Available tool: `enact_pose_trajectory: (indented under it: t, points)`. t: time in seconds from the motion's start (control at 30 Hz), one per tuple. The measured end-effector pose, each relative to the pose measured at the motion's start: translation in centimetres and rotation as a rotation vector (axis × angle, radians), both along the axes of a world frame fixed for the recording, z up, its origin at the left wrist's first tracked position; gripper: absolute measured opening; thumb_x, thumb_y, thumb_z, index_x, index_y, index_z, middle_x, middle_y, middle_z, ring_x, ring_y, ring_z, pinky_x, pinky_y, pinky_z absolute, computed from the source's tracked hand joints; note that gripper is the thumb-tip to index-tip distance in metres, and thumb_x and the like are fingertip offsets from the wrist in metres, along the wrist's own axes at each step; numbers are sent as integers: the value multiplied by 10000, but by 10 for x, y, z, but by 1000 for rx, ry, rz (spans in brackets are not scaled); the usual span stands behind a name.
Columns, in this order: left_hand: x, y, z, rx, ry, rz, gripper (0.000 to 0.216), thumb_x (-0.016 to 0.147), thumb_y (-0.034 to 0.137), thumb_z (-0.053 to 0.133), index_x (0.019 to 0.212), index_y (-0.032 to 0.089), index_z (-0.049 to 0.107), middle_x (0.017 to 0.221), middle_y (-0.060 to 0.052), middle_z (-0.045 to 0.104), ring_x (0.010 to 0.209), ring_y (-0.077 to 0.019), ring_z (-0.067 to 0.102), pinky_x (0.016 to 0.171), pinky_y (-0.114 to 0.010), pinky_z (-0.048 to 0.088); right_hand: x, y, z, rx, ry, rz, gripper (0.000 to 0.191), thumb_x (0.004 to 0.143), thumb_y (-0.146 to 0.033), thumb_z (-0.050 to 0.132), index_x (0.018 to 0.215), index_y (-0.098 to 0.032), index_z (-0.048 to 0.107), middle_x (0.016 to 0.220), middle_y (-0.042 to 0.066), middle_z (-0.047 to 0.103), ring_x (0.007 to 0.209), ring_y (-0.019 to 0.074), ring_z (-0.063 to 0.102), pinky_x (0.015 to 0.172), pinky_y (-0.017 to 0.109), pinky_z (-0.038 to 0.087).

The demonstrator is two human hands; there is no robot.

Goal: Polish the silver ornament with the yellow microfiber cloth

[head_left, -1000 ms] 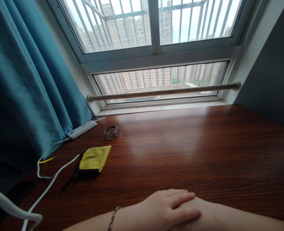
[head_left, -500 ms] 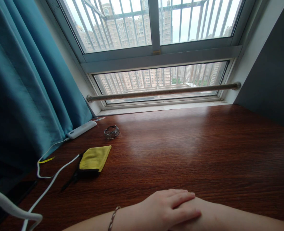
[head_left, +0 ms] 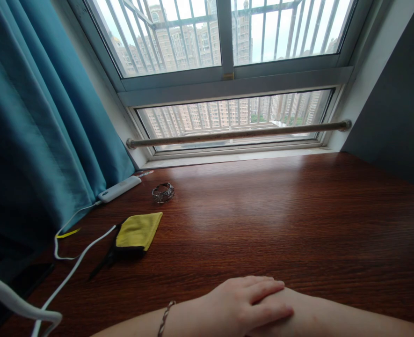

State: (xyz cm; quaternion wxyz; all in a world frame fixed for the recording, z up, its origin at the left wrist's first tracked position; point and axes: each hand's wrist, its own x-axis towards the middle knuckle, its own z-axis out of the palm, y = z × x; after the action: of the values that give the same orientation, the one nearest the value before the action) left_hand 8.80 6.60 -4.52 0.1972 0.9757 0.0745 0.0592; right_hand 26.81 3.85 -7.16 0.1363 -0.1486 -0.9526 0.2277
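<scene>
The left hand (head_left: 249,302) lies flat w/ fingers (head_left: 266,286) straight and together. It rests on top of the right arm (head_left: 333,316), near the front edge of the dark wood surface (head_left: 280,220). It holds nothing. A thin bracelet (head_left: 165,316) sits on the left wrist, partly cut off by the bottom edge.

The right hand is hard to find. It seems tucked under the left hand or out of the pic, so I can't tell if it's open or closed.

Things on the surface are well apart from the hands, over on the left. A yellow pouch (head_left: 138,230) w/ a black edge lies nearest. A white cable (head_left: 76,262) runs beside it and off the bottom left corner. Further back is a small silver ring-shaped thing (head_left: 163,192), too small to tell what it is. Next to it is a white charger block (head_left: 119,188), half by the blue curtain (head_left: 41,126). Behind is the window (head_left: 228,79) w/ bars.
</scene>
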Motion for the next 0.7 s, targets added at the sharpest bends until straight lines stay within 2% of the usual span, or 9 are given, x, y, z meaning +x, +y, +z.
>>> enact_pose_trajectory:
  t: [0.7]
  points:
    - [1,0,2,20,16,3,408,963,304,295,1326,151,399,1414,-117,332,1282,-215,355,1080,-284,286,0,0,0,-13,3,10,280,893,-357,456,1090,-184,556,1152,90,545,990,177,548,860,389,465]
